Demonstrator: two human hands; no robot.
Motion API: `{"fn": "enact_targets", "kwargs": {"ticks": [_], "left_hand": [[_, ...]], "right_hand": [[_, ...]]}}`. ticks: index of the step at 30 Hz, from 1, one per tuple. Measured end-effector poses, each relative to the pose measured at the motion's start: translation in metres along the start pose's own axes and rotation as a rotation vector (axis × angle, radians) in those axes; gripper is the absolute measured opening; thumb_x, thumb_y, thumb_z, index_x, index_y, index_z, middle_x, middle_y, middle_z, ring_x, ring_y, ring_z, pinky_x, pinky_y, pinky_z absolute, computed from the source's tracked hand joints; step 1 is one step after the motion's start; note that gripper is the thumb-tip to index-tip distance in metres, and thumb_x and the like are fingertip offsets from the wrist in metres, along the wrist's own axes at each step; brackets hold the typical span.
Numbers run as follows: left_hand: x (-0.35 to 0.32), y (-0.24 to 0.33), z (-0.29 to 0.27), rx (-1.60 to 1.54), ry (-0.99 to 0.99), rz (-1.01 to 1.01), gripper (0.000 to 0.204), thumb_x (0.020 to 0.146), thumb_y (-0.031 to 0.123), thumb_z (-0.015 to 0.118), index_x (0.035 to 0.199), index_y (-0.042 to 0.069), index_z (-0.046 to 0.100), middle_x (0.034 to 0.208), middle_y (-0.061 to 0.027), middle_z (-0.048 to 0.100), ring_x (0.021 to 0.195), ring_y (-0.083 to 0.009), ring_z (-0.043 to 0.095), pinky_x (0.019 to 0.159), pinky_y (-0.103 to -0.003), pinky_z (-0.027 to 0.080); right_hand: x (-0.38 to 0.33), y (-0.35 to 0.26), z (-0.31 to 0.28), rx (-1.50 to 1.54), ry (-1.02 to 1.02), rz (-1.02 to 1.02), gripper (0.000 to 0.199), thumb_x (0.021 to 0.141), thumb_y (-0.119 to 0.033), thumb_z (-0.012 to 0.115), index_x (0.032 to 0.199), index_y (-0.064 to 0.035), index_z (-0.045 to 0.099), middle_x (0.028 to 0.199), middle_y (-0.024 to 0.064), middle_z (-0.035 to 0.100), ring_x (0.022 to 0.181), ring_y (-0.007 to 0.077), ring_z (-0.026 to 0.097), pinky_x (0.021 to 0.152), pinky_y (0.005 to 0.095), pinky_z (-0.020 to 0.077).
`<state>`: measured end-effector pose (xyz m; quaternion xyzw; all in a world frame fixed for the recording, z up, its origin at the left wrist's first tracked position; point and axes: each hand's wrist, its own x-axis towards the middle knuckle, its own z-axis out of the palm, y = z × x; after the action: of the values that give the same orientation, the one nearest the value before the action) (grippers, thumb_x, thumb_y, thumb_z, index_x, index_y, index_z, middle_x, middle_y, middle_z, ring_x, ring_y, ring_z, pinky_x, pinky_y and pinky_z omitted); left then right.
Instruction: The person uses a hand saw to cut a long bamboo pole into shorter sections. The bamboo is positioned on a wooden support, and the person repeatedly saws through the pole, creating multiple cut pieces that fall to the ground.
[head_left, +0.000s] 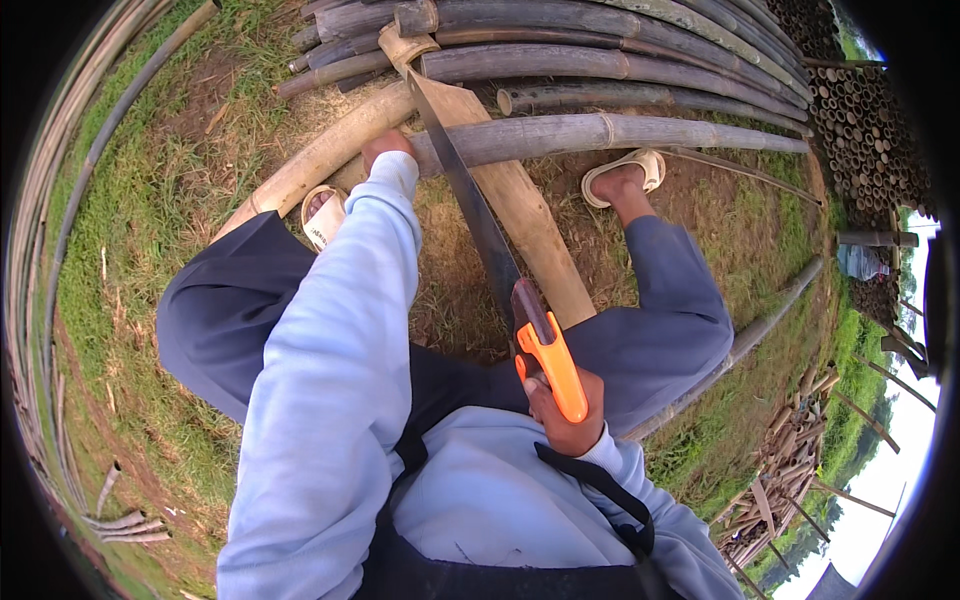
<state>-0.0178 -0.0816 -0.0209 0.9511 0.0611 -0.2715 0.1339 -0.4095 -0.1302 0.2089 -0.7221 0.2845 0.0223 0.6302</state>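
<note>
My right hand (572, 418) grips the orange handle of a hand saw (470, 205), close to my body. The long dark blade slants away to the upper left and crosses a grey bamboo pole (560, 138) near its left end. My left hand (388, 146) is closed on that end, just left of the blade; its fingers are partly hidden by the sleeve. A flat wooden plank (530, 230) passes beneath the pole, and a pale, thick bamboo log (320, 160) lies to the left. Whether the teeth have cut into the pole cannot be seen.
Several dark bamboo poles (560, 64) lie stacked beyond the work. My sandalled feet (322, 215) stand either side of the plank. More long poles (75, 190) curve along the left. At right are a stack of cut bamboo ends (868, 135) and a heap of offcuts (775, 475).
</note>
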Motion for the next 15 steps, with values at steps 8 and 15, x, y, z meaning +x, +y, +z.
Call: {"fn": "enact_targets", "kwargs": {"ticks": [8,15], "left_hand": [[0.013,-0.007,0.018,-0.311,0.109,0.014,0.036,0.091,0.027,0.059,0.106,-0.003,0.073,0.11,-0.023,0.072,0.104,-0.0403,0.069,0.088,-0.044,0.055],[-0.012,-0.014,0.021,-0.681,0.16,-0.204,0.046,0.093,0.033,0.051,0.109,-0.004,0.072,0.117,-0.0272,0.068,0.111,-0.0432,0.065,0.098,-0.047,0.049]], "right_hand": [[0.121,0.01,0.037,0.025,0.038,-0.092,0.017,0.09,-0.011,0.071,0.092,0.0045,0.064,0.068,0.008,0.06,0.062,0.016,0.057,0.061,0.0321,0.0476],[0.019,-0.03,0.007,-0.003,-0.027,0.022,0.017,0.09,-0.007,0.068,0.102,0.0049,0.065,0.072,0.0077,0.061,0.066,0.0142,0.059,0.064,0.0305,0.0489]]}}
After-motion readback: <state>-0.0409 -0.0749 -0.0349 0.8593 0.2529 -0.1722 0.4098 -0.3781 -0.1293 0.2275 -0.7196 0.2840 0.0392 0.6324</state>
